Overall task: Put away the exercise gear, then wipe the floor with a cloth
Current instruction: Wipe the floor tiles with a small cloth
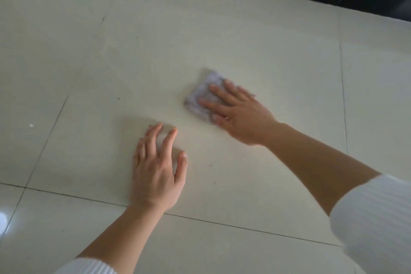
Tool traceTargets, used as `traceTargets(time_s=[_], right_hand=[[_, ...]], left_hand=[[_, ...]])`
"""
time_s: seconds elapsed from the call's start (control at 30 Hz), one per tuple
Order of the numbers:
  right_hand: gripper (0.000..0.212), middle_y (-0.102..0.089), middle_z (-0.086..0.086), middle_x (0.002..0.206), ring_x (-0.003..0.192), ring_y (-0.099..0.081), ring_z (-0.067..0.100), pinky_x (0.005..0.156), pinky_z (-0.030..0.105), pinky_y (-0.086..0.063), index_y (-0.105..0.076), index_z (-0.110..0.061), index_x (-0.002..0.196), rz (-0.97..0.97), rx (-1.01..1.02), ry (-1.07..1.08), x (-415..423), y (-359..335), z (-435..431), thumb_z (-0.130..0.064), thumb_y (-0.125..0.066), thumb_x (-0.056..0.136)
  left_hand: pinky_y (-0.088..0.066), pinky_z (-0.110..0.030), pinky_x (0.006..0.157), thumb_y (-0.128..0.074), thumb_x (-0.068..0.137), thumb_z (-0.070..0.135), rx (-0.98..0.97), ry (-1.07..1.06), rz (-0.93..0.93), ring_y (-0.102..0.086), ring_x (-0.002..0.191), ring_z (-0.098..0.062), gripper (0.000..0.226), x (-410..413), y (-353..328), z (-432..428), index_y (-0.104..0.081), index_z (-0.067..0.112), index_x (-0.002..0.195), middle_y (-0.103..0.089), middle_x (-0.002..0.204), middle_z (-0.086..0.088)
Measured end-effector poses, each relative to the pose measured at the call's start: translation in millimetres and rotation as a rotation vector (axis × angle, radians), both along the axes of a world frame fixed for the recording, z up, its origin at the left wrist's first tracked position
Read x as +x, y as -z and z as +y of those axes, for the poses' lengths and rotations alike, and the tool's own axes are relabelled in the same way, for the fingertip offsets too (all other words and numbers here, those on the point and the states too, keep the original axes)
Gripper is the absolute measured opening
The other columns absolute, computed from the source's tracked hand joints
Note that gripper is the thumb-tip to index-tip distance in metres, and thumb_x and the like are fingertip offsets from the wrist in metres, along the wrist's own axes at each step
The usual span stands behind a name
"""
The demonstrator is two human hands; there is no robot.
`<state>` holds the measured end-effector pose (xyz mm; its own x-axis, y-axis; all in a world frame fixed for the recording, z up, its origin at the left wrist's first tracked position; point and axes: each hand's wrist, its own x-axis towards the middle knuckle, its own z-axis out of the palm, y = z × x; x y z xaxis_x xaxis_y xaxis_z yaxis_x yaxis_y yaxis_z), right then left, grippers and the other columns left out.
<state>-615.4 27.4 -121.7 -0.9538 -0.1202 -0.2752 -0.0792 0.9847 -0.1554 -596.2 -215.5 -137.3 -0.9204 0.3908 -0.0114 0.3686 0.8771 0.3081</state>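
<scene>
My left hand [155,169] braces flat on the floor [266,46] with fingers spread, while beyond and to its right my right hand [235,113] presses straight-fingered on the cloth [200,95], which could bunch up and slip out.

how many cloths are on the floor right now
1. The pale lilac cloth lies right of centre on the tiled floor, pressed flat under the right hand. The left hand rests on tile; no cloth shows beneath it, though its palm could hide something small.

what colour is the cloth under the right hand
The cloth is pale lilac-grey; head view.
</scene>
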Motion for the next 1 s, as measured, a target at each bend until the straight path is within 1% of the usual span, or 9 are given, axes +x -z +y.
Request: traceTargets(time_s=[0.1, 0.2, 0.37, 0.5, 0.63, 0.77, 0.87, 0.93, 1.0], right_hand=[[0.063, 0.004, -0.005, 0.162, 0.148, 0.007, 0.027, 0.12, 0.043, -0.001, 0.01, -0.049, 0.145, 0.001, 0.082, 0.423, 29, 6, 53, -0.068, 0.013, 0.085], [0.049, 0.005, -0.006, 0.162, 0.147, 0.005, 0.033, 0.117, 0.051, -0.006, 0.0, -0.052, 0.147, -0.078, 0.035, 0.755, 42, -7, 56, -0.052, -0.013, 0.099], [0.05, 0.005, 0.0, 0.162, 0.146, 0.009, 0.039, 0.117, 0.049, 0.003, -0.008, -0.046, 0.15, -0.017, -0.046, 0.475, 52, -14, -41, -0.042, -0.022, 0.102], [0.05, 0.013, -0.006, 0.161, 0.145, 0.02, 0.031, 0.117, 0.042, 0.016, -0.004, -0.047, 0.149, 0.048, -0.08, 0.247, 110, -9, -99, -0.042, -0.019, 0.102], [0.05, 0.002, -0.004, 0.162, 0.147, 0.015, 0.031, 0.114, 0.04, 0.018, -0.016, -0.046, 0.149, 0.038, -0.123, 0.078, 177, -6, -122, -0.043, -0.014, 0.099], [0.05, -0.026, -0.003, 0.157, 0.147, -0.012, 0.034, 0.116, 0.047, -0.002, -0.035, -0.044, 0.143, -0.03, -0.114, -0.124, 233, -7, -108, -0.048, -0.016, 0.097], [0.055, -0.009, -0.008, 0.161, 0.148, 0.001, 0.029, 0.117, 0.04, 0.003, -0.011, -0.051, 0.145, -0.018, -0.05, 0.005, 259, -8, -71, -0.062, -0.001, 0.092], [0.052, 0.007, -0.01, 0.161, 0.148, 0.011, 0.026, 0.117, 0.039, 0.005, 0.005, -0.055, 0.143, -0.047, -0.023, 0.28, 274, -11, -44, -0.061, -0.003, 0.092], [0.051, 0.011, -0.01, 0.161, 0.148, 0.011, 0.028, 0.119, 0.047, -0.004, 0.005, -0.054, 0.145, -0.118, -0.017, 0.59, 289, -21, -26, -0.054, -0.015, 0.098]], left_hand=[[-0.027, -0.043, 0.107, -0.038, 0.087, 0.041, -0.011, 0.011, 0.016, -0.036, 0.131, -0.033, 0.052, 1, 2, -1, -0.045, 0.018, 0.134, -0.037, 0.144, -0.013], [-0.028, -0.044, 0.107, -0.038, 0.087, 0.041, -0.014, 0.02, 0.032, -0.036, 0.13, -0.033, 0.053, 1, 3, -1, -0.045, 0.017, 0.133, -0.037, 0.144, -0.014], [-0.029, -0.045, 0.11, -0.046, 0.079, 0.039, 0.103, 0.049, 0.018, -0.033, 0.133, -0.032, 0.063, 1, 0, -3, -0.045, 0.008, 0.134, -0.04, 0.142, -0.017], [-0.01, -0.027, 0.116, -0.043, 0.08, 0.024, 0.256, 0.072, -0.166, -0.018, 0.142, -0.027, 0.074, -2, -10, -14, -0.021, 0.0, 0.146, -0.023, 0.152, -0.019], [-0.009, -0.034, 0.118, -0.025, 0.086, 0.038, 0.005, 0.084, -0.133, -0.009, 0.145, -0.031, 0.075, 29, -14, -60, -0.014, -0.005, 0.147, -0.008, 0.156, -0.023], [-0.007, -0.039, 0.119, -0.025, 0.098, 0.042, -0.234, 0.031, -0.208, -0.002, 0.147, -0.029, 0.066, 89, -18, -115, -0.009, 0.005, 0.15, 0.004, 0.158, -0.016], [-0.004, -0.038, 0.119, -0.029, 0.099, 0.042, -0.297, 0.029, -0.28, 0.005, 0.147, -0.025, 0.067, 112, -25, -137, 0.0, 0.011, 0.151, 0.01, 0.158, -0.011], [-0.003, -0.037, 0.119, -0.028, 0.099, 0.043, -0.333, 0.04, -0.336, 0.007, 0.147, -0.022, 0.067, 126, -34, -146, 0.003, 0.013, 0.151, 0.012, 0.158, -0.009], [-0.002, -0.037, 0.119, -0.026, 0.099, 0.043, -0.382, 0.097, -0.372, 0.009, 0.147, -0.02, 0.067, 137, -42, -155, 0.005, 0.014, 0.151, 0.015, 0.158, -0.008]])
